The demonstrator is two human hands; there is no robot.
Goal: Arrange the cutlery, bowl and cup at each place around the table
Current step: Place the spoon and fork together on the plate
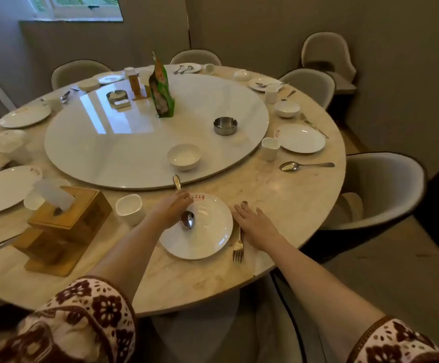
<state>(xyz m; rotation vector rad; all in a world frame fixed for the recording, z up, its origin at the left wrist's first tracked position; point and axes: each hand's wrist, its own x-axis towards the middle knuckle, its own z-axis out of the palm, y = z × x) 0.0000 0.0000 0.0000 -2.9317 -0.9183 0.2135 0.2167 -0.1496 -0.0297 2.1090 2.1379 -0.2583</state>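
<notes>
Nearest place setting, located by the round white ceramic plate (208, 239) at the table's near edge.

- **Fork:** A steel fork (238, 251) lies just right of the plate, tines toward the person. Whether its handle passes under or beside the right hand (255, 222) cannot be told.
- **Right hand:** It lies palm down on the marble top, forearm low, fingers straight and spread, holding nothing.
- **Left hand:** The left hand (172, 208) reaches over the plate's far-left rim, fingers curled round the mid-handle of a polished steel spoon (187, 220).
- **Spoon:** Its bowl sits on or just above the plate's centre, and the handle tip points beyond the plate. Judgement: rigid, light and smooth, so liable to slip or clatter on glazed ceramic. Mid-handle is the sound hold.
- **Cup:** A small white ceramic cup (130, 208) stands upright left of the plate.
- **Bowl:** A white ceramic bowl (184, 156) sits beyond the plate on the glass turntable (108, 158). Judgement: fragile, best taken by the rim.
</notes>
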